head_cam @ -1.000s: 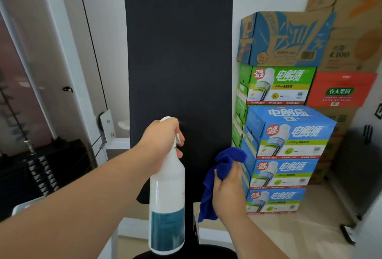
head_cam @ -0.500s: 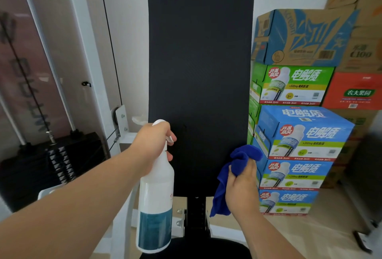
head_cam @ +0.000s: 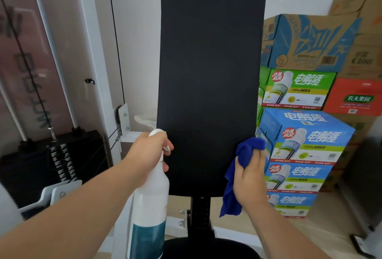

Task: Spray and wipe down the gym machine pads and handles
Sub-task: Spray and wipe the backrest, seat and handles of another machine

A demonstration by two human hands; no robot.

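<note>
A tall black back pad (head_cam: 210,68) stands upright in front of me on a black post. My left hand (head_cam: 147,153) grips the head of a white spray bottle (head_cam: 149,207) with teal liquid, its nozzle pointing at the pad's lower left edge. My right hand (head_cam: 251,178) holds a bunched blue cloth (head_cam: 237,167) near the pad's lower right edge; whether the cloth touches the pad I cannot tell. A black seat pad (head_cam: 208,248) shows at the bottom edge.
A black weight stack (head_cam: 55,161) with cable and white frame posts (head_cam: 91,68) stands on the left. Stacked drink cartons (head_cam: 306,134) fill the right side close to the pad. A dark cabinet (head_cam: 365,176) stands far right.
The view has shifted so the pad sits further right in frame. Both hands hold the same things and have kept their places beside the pad's lower edges.
</note>
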